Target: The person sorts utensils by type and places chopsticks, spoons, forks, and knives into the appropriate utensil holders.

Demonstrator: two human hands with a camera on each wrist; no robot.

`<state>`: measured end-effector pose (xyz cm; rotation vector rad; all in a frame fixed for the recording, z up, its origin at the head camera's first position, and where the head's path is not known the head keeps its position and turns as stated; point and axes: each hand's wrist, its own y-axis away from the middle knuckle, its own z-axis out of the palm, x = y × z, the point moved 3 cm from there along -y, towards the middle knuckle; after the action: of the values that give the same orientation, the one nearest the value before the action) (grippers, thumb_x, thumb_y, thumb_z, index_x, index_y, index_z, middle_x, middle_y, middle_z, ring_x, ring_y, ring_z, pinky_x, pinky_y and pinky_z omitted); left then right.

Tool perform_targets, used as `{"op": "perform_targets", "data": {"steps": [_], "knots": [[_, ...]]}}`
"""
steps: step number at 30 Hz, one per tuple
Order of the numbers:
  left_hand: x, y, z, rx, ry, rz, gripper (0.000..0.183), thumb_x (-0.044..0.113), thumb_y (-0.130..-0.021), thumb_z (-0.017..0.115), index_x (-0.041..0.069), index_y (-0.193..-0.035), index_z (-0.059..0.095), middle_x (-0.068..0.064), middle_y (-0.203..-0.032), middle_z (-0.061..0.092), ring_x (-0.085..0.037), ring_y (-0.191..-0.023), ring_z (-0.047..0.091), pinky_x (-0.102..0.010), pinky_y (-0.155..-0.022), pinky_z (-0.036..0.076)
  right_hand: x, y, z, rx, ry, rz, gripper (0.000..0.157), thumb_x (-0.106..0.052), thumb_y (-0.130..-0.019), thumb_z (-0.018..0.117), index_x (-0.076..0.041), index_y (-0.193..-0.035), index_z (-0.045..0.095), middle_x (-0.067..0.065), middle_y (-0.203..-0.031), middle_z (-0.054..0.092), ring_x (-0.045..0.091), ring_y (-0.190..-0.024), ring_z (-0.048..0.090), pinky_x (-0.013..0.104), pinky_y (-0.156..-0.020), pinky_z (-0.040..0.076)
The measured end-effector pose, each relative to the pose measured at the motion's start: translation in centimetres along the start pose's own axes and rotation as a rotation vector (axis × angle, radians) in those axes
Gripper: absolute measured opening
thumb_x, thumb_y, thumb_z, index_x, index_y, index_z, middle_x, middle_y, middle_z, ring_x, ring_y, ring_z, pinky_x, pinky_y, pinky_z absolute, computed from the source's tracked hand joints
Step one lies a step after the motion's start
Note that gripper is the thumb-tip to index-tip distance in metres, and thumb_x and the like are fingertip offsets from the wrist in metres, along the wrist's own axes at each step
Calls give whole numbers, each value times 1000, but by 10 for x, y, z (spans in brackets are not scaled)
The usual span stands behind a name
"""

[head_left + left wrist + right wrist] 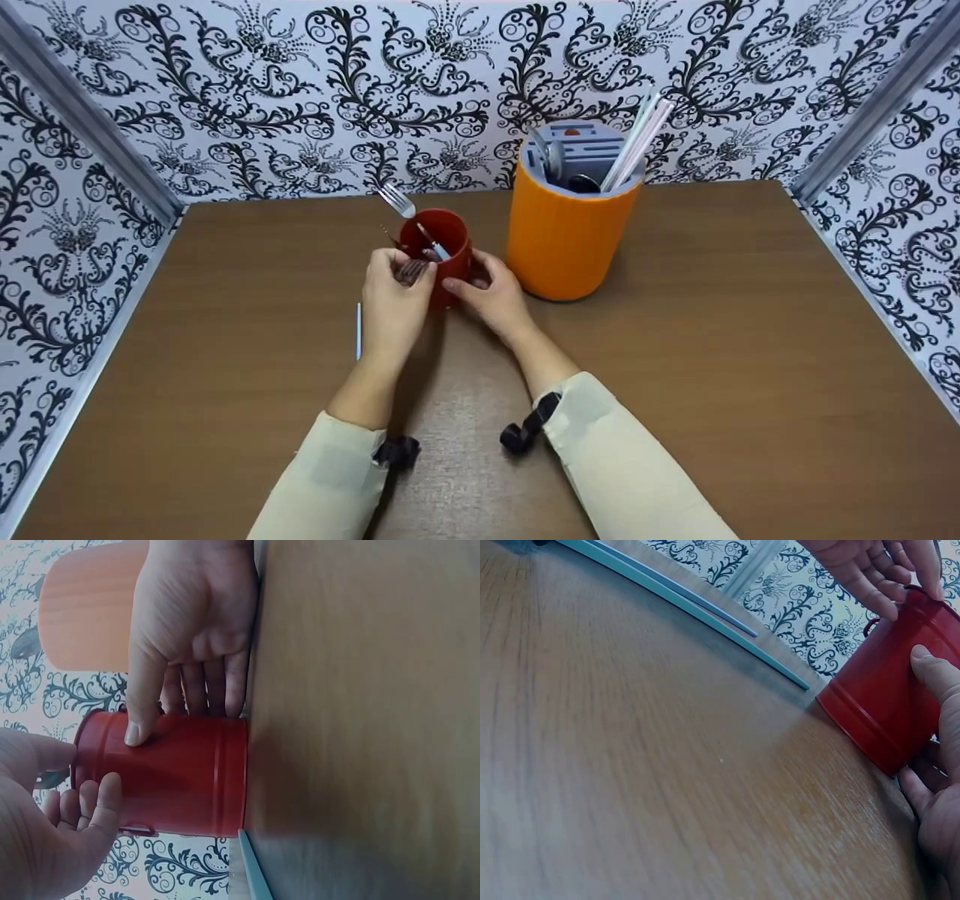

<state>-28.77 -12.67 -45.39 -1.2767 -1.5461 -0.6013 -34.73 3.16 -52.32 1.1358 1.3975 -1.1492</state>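
Note:
A red cup (450,274) with small side loops stands upright on the table. My right hand (495,292) grips its right side, thumb on the near wall and fingers behind. At its left front rim my left hand (397,289) holds on, its thumb at the edge and its fingers against the outer wall (161,772). A brownish ridged thing (411,271) shows between left thumb and forefinger; its kind is unclear. From the cup's mouth leans a fork (397,200). A blue-white handle (436,246) lies inside, and the cup's bottom is hidden.
Behind the right hand stands an orange utensil holder (570,247) with a grey slotted top, carrying spoons and pale sticks (637,142). Left of the cup lie two thin sticks, one teal (727,641) and one bluish grey (697,601). Patterned walls enclose the wooden table (712,337).

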Motion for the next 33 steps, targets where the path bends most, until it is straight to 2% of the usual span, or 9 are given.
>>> {"op": "perform_targets", "data": {"steps": [5,11,18,22,25,28,33], "knots": [[-3,2,-2,-25,-35,-18,34,26,-93,77,5,-110,56,-13,-114,61,-26,-106,62,-40,-95,56,-2,2,0,-2,0,7,71,-21,-87,85,-1,-148,54,18,-147,60,31,-133,60,40,-113,50],[-7,2,-7,-50,-89,-23,31,25,-92,77,4,-108,60,-11,-103,63,-24,-94,61,-36,-82,51,-3,4,-1,-10,27,-3,69,-24,-89,83,-2,-147,55,18,-146,61,31,-132,61,40,-112,51],[-6,4,-17,-235,-145,-75,30,25,-95,74,5,-112,60,-13,-105,68,-26,-92,62,-37,-84,57,-6,14,-8,-11,33,-13,61,-29,-92,80,-7,-145,59,12,-144,64,27,-131,62,40,-111,52],[-4,6,-23,-316,-174,-101,31,28,-96,73,7,-115,60,-13,-106,67,-26,-91,61,-35,-82,59,-18,24,-17,-1,117,6,57,-32,-94,77,-8,-143,60,10,-142,65,27,-130,63,42,-112,51],[-2,8,-22,-351,-219,-89,32,31,-96,74,9,-115,61,-12,-101,67,-26,-87,60,-34,-77,57,-33,33,-26,3,174,7,52,-31,-96,75,-8,-141,62,9,-136,69,25,-123,66,41,-109,53],[-3,9,-19,-375,-276,-69,31,32,-95,74,9,-113,63,-12,-99,67,-25,-85,59,-35,-75,55,-48,43,-37,6,150,-56,44,-26,-96,74,-6,-135,66,9,-124,72,22,-113,69,35,-102,57],[-5,9,-17,-423,-337,-57,32,32,-95,74,8,-114,64,-12,-98,67,-26,-86,59,-35,-74,54,-72,62,-70,79,51,-286,31,-10,-95,74,6,-122,70,15,-106,75,16,-94,72,26,-87,60]]}}
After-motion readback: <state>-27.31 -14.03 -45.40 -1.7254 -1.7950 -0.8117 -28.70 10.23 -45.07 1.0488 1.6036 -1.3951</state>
